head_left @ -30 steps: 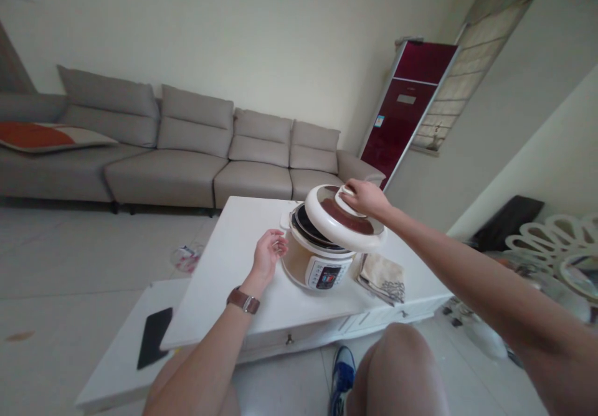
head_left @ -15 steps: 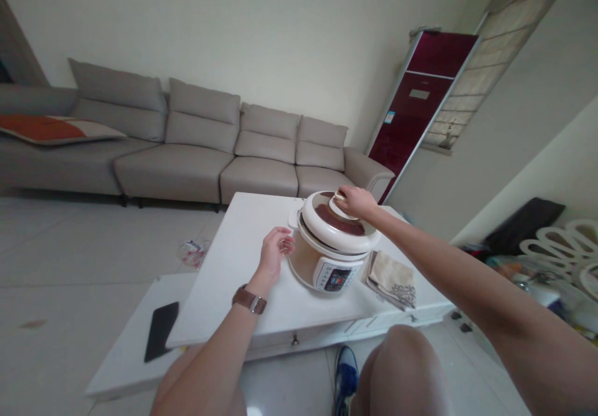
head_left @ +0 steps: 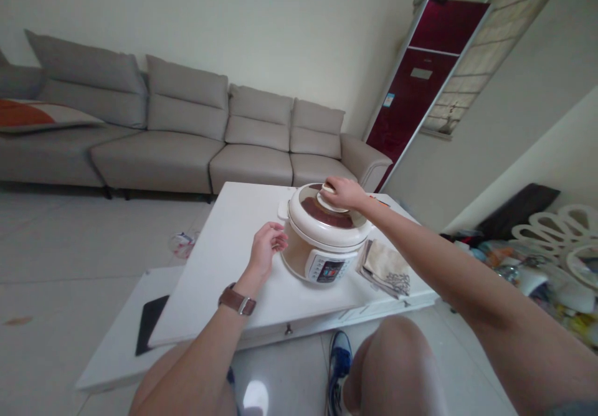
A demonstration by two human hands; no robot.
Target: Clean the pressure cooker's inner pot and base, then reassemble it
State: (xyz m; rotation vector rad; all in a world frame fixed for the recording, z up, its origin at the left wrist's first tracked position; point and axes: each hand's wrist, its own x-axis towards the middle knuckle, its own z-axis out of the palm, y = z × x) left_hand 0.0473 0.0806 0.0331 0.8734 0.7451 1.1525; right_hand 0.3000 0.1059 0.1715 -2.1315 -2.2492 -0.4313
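Note:
On the white table stands an electric pressure cooker (head_left: 297,255) with a beige body and a front control panel with a display. Its lid (head_left: 308,224) has a wide white rim and a brown see-through middle, and it sits level on the body. My right hand (head_left: 344,194) is closed around the lid's knob from above. Just left of the cooker hovers my left hand (head_left: 267,248), its fingers loosely curled and apart, holding nothing. Whether its fingertips touch the cooker's side I cannot tell. A folded beige cloth (head_left: 385,264) lies to the right of the cooker.
The white table (head_left: 219,260) has a drawer knob on its near side. A lower white surface with a black flat panel (head_left: 150,326) juts out at left. Behind stands a grey sofa (head_left: 256,164). Assorted items (head_left: 537,279) are piled at far right.
The lid, tilted with a dark gap under its rim before, now rests level on the cooker with my right hand still on its knob. My left hand stays beside the cooker. The view has shifted slightly.

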